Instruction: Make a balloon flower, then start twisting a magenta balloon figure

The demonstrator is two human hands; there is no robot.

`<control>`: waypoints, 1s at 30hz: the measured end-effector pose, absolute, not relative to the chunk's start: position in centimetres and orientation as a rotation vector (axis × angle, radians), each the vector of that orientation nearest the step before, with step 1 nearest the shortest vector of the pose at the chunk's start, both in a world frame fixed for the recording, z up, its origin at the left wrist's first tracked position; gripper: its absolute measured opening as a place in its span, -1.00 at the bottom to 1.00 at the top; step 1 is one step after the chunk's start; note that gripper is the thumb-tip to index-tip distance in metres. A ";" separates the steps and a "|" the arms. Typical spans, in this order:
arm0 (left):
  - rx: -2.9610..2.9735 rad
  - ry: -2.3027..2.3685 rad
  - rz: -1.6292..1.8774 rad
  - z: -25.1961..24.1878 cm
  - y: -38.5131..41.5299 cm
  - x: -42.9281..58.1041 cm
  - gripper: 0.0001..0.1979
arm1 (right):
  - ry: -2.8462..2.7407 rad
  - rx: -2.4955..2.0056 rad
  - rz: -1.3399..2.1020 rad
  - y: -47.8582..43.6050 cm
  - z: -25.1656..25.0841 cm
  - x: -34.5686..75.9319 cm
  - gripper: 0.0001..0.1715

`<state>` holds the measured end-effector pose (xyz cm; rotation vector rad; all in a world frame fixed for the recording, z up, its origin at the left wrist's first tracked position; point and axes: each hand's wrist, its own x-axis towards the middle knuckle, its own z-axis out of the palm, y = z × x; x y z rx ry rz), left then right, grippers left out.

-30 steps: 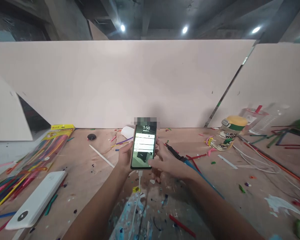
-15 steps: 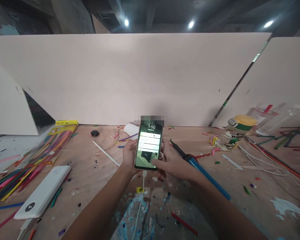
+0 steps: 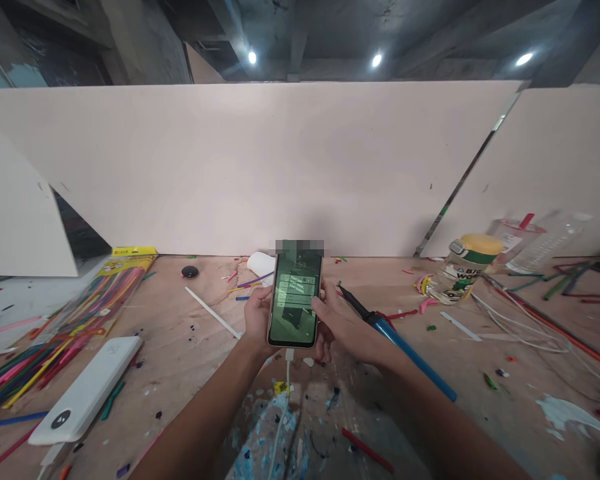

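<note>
A smartphone [image 3: 294,303] is held upright in front of me, its screen dimmed and greenish. My left hand [image 3: 257,317] is closed round its left edge. My right hand [image 3: 333,323] grips the right edge, with the thumb over the side of the screen. A white charging cable [image 3: 289,363] plugs into the phone's lower end and runs down toward me. Just right of my right hand lies a blue tool with a black pointed tip [image 3: 405,347]. Behind the phone, partly hidden, is a white rounded object [image 3: 261,263].
A white power bank [image 3: 87,390] and packs of coloured pipe cleaners [image 3: 115,287] lie at left. On the right stand a yellow-lidded bottle [image 3: 463,270] and a cup with a straw [image 3: 517,237]. A white partition [image 3: 230,167] closes the back. Scraps litter the wooden table [image 3: 180,373].
The phone's screen has gone from bright to dim. My right thumb has shifted up from the lower part of the screen to its right edge. The view has tilted slightly upward.
</note>
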<state>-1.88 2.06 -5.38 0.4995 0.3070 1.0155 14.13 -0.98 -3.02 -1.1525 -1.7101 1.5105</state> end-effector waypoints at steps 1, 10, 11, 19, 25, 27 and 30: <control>0.501 0.310 1.011 -5.4 2.0 -1.9 -0.54 | -1.705 -1.153 1.539 -1.0 -3.0 14.1 -0.33; 0.412 0.371 1.008 -5.5 1.9 -1.7 -0.44 | -1.736 -1.192 1.462 -1.3 -2.9 14.2 -0.08; 0.405 0.374 1.013 -5.4 1.9 -1.7 -0.44 | -1.735 -1.186 1.454 -1.3 -2.9 14.2 -0.08; 0.399 0.338 1.010 -5.4 1.8 -1.6 -0.42 | -1.726 -1.177 1.434 -1.2 -3.4 14.4 -0.05; 0.429 0.319 1.000 -5.7 1.9 -1.6 -0.42 | -1.738 -1.175 1.480 -1.2 -3.1 14.3 -0.06; 0.427 0.330 1.010 -5.6 1.8 -1.5 -0.42 | -1.734 -1.174 1.496 -1.2 -2.9 14.3 -0.06; 0.411 0.352 1.025 -5.3 1.7 -1.4 -0.42 | -1.726 -1.166 1.510 -1.2 -2.9 14.2 -0.04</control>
